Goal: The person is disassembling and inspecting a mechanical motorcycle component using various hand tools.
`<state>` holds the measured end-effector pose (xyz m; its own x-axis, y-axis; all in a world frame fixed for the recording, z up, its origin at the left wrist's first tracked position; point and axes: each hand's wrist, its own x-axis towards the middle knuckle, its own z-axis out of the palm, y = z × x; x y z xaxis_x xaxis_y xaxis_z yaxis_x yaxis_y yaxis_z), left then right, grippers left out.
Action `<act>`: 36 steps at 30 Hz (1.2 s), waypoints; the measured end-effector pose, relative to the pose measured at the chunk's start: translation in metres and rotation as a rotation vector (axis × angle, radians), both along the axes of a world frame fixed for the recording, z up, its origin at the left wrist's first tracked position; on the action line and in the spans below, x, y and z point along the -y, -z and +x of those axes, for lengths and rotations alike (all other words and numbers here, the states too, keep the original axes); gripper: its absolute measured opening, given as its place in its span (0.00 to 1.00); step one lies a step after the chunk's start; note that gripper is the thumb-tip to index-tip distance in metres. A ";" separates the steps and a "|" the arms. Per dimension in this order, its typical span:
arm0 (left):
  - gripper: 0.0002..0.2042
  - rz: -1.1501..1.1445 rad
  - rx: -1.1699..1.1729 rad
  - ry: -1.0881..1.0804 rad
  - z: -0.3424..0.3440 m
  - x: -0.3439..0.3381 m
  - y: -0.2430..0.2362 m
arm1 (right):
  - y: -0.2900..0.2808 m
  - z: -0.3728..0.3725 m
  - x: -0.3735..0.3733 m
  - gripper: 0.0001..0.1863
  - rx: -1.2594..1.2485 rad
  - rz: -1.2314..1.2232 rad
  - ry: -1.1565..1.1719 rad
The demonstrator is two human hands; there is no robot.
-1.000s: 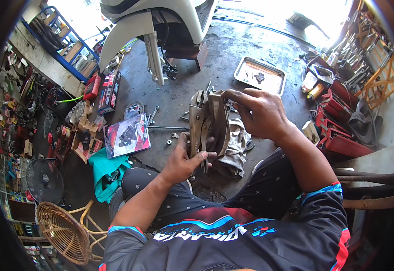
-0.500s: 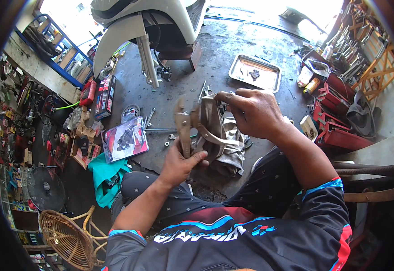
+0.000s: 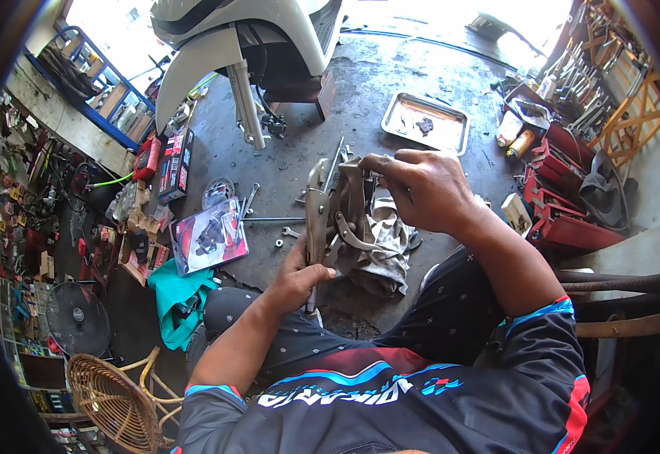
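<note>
My left hand (image 3: 293, 278) is closed around a pair of worn metal locking pliers (image 3: 316, 216), jaws pointing up and away from me. Their release lever and second handle angle out to the right, in front of a dirty grey rag (image 3: 351, 189). With bent fingers, my right hand (image 3: 424, 185) pinches the rag's upper edge. A paler, crumpled part of cloth (image 3: 387, 253) hangs lower, between my knees. Whether something lies inside the rag cannot be made out.
A white scooter front (image 3: 250, 91) without its wheel stands ahead. Beyond my right hand lies a metal tray (image 3: 462, 144) with small parts. Spanners (image 3: 251, 198), a blister pack (image 3: 210, 236) and a teal bag (image 3: 169, 303) are at left, an open red toolbox (image 3: 560, 219) at right.
The pliers have turned in my left hand and shifted slightly right, closer to the rag; their lever now shows more plainly. My right hand keeps its hold on the rag.
</note>
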<state>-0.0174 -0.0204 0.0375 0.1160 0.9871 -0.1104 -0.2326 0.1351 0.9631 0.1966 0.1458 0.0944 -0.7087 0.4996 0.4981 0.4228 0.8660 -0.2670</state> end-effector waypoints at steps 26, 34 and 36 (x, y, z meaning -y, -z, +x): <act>0.41 0.199 -0.245 0.080 0.009 -0.007 0.042 | -0.003 0.001 0.011 0.23 0.027 0.002 0.007; 0.28 0.213 -0.340 -0.079 0.021 -0.011 0.037 | -0.004 0.002 0.014 0.19 -0.007 0.049 -0.018; 0.27 0.241 -0.380 -0.100 0.025 -0.011 0.030 | -0.003 0.002 0.014 0.20 -0.005 0.054 -0.019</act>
